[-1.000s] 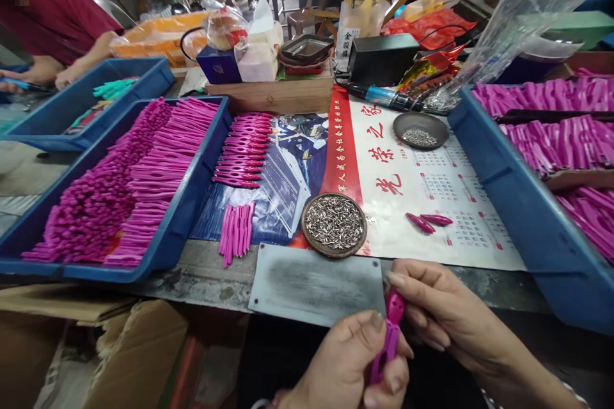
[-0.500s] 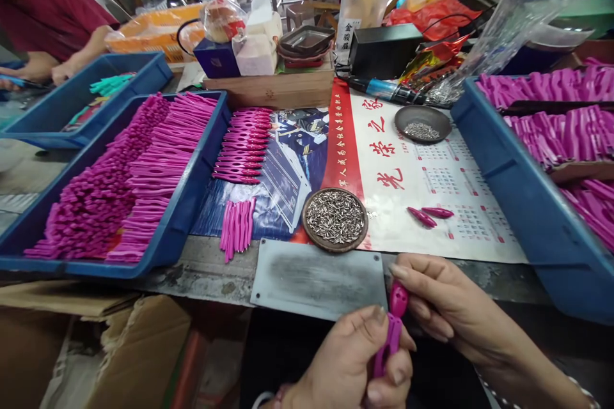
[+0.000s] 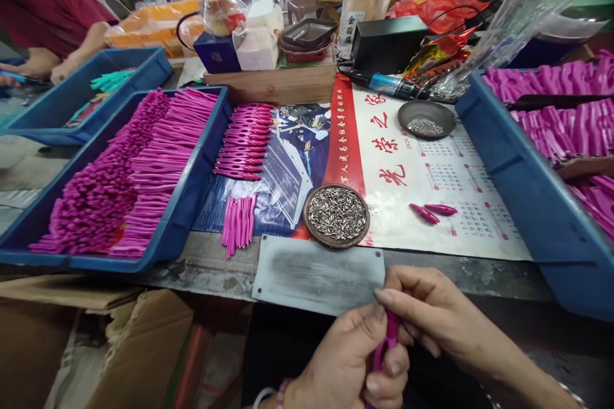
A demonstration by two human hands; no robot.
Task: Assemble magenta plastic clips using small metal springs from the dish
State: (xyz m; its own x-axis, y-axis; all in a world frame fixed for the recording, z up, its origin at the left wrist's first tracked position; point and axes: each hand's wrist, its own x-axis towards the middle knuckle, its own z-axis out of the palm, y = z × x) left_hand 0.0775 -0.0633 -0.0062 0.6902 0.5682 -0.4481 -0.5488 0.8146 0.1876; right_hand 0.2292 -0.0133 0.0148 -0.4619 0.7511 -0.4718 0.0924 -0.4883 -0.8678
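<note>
My left hand (image 3: 350, 361) is closed around a small pink plastic piece (image 3: 384, 345) held below the table's front edge. My right hand (image 3: 426, 316) pinches the top of the same piece with thumb and fingers, hiding its upper end. Just beyond my hands lies a grey metal plate (image 3: 316, 273). Behind it stands a round dish of small metal pins (image 3: 336, 215). Two loose pink pieces (image 3: 432, 211) lie on the calendar sheet (image 3: 432, 172).
A blue tray (image 3: 189, 198) on the left is packed with pink pieces; a row of pink pieces (image 3: 244, 140) and a small bunch (image 3: 238, 220) lie beside it. Another blue tray (image 3: 522, 198) of pink parts stands right. A second pin dish (image 3: 426, 120) sits behind. Another person's arms (image 3: 57, 64) work far left.
My right fingers have closed down over the top of the pink piece, covering its rounded head. Both hands have sunk slightly lower in view.
</note>
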